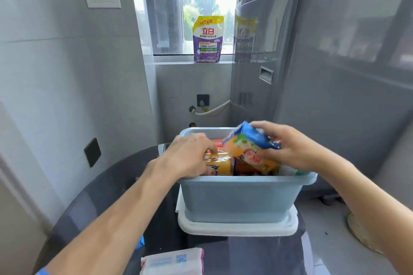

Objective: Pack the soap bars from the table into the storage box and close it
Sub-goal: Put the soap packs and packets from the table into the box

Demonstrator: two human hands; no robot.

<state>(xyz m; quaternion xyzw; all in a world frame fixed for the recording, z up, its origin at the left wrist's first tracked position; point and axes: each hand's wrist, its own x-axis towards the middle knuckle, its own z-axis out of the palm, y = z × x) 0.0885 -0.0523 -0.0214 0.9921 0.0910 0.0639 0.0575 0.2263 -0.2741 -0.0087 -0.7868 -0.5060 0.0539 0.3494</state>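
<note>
The dark round table (107,203) bears a white lid (237,229) and a white packet (174,263).

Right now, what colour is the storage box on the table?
Pale blue: the storage box sits on a white lid. The head view, the only one, shows it.

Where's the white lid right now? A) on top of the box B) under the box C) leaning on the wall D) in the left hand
B: the white lid lies flat on the table with the blue box standing on it; the box is open on top, with both hands at the soap packs.
</note>
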